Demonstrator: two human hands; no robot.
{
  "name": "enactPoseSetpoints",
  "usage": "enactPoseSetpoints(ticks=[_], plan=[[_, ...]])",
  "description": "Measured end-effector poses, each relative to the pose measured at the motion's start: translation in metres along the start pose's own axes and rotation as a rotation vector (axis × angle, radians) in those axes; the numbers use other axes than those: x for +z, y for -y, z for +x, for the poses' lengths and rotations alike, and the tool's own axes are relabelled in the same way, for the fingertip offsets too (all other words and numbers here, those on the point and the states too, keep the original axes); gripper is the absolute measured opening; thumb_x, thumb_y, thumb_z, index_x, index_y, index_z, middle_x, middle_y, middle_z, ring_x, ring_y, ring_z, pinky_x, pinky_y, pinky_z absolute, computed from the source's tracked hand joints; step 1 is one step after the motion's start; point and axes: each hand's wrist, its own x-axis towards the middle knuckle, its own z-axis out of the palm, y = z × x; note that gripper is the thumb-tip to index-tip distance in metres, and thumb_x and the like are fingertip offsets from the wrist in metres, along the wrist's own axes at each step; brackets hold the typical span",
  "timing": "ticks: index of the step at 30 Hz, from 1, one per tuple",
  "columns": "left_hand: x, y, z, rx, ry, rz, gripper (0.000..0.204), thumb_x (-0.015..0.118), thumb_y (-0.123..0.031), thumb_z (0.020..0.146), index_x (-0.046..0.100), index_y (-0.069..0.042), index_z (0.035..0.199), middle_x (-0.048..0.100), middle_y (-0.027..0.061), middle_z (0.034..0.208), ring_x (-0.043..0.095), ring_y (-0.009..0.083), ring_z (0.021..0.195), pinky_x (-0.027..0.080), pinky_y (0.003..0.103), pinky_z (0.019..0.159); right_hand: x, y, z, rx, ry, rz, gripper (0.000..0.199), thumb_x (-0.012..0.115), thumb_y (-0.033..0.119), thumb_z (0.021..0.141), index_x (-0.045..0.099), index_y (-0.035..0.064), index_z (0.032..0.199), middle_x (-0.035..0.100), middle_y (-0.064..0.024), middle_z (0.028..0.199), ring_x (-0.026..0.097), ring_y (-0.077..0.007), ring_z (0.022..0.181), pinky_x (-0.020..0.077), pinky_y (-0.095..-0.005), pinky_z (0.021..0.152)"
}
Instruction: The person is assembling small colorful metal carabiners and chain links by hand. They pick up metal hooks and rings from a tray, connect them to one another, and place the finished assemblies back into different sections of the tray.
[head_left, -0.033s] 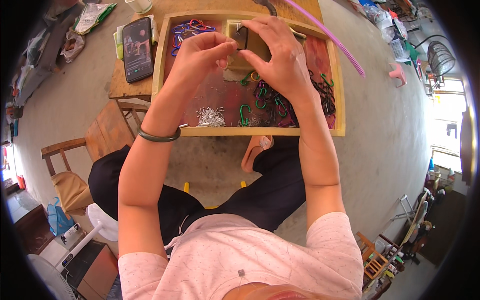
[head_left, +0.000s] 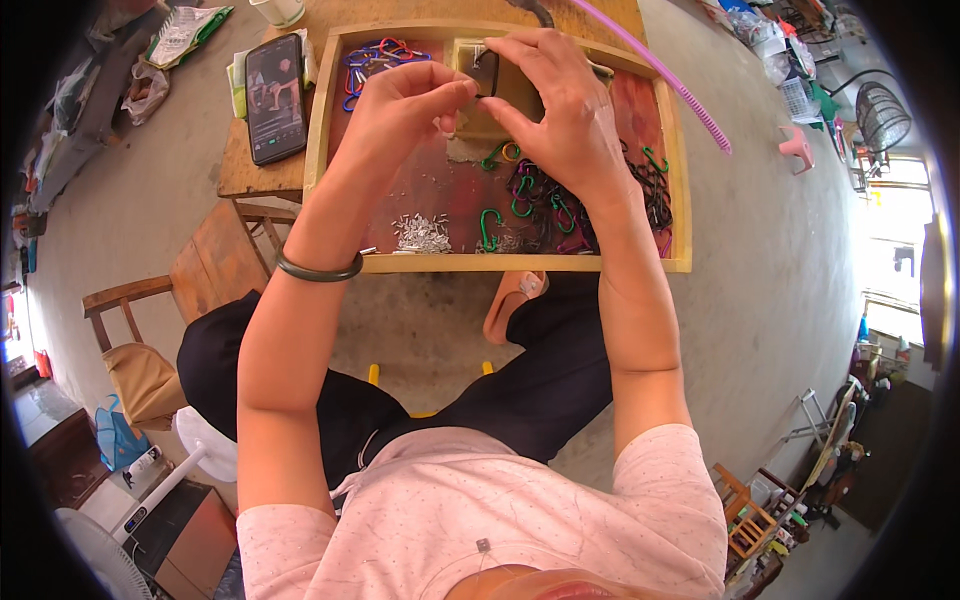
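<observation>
Open lane between forearms, carabiner heap beneath right wrist, tray rim across near side.

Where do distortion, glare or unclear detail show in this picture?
In the head view, the wooden tray bows along its far edge; glare whites out the right-side window; the dark piece between left hand and right hand is too small to identify.

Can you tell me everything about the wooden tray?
The shallow tray has a pale wooden rim and a scuffed reddish floor. It lies flat and seems to rest on the table. Red and blue clips lie far left, silver bits near the front, and dark, green and purple clips on the right. The left hand and right hand are above it.
</observation>
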Motion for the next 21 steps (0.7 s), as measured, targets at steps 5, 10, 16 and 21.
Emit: enactPoseSetpoints(ticks=[5, 10, 16, 21], plan=[[0.005, 0.008, 0.013, 0.051, -0.074, 0.045, 0.018, 0.073, -0.028, 0.097, 0.072, -0.011, 0.1, 0.062, -0.0083, 0.079, 0.054, -0.0006, 0.071, 0.037, 0.018, 0.063, -0.005, 0.007, 0.011, -0.045, -0.108, -0.359, 0.04, 0.077, 0.018, 0.083, 0.071, 0.0068, 0.12, 0.058, -0.0226, 0.139, 0.059, -0.0396, 0.125, 0.0493, -0.0502, 0.1], [0.013, 0.015, 0.031, 0.131, -0.235, 0.072, 0.026, 0.08, -0.032, 0.092, 0.07, -0.01, 0.101, 0.063, -0.0064, 0.085, 0.056, 0.0014, 0.074, 0.042, 0.02, 0.068, 0.011, -0.012, 0.011, 0.073, -0.042, -0.203, 0.051, 0.083, 0.023, 0.078, 0.07, 0.008, 0.125, 0.039, -0.0223, 0.156, 0.041, -0.0437, 0.141, 0.0399, -0.054, 0.112], [0.007, 0.029, 0.047, 0.189, -0.217, 0.177, 0.041, 0.09, -0.03, 0.082, 0.068, 0.001, 0.097, 0.07, 0.0049, 0.086, 0.064, 0.0092, 0.075, 0.051, 0.025, 0.064, 0.017, -0.017, 0.009, 0.024, -0.08, -0.201, 0.05, 0.082, 0.021, 0.078, 0.07, 0.0075, 0.124, 0.042, -0.0237, 0.154, 0.044, -0.0443, 0.139, 0.0404, -0.0534, 0.113], [0.008, 0.035, 0.05, 0.26, -0.223, 0.14, 0.037, 0.089, -0.027, 0.083, 0.068, 0.002, 0.094, 0.072, 0.0059, 0.086, 0.065, 0.009, 0.076, 0.052, 0.026, 0.064, 0.02, -0.018, 0.01, 0.013, -0.087, -0.22, 0.05, 0.082, 0.02, 0.078, 0.07, 0.007, 0.124, 0.042, -0.0241, 0.154, 0.045, -0.0442, 0.139, 0.0412, -0.0532, 0.113]])
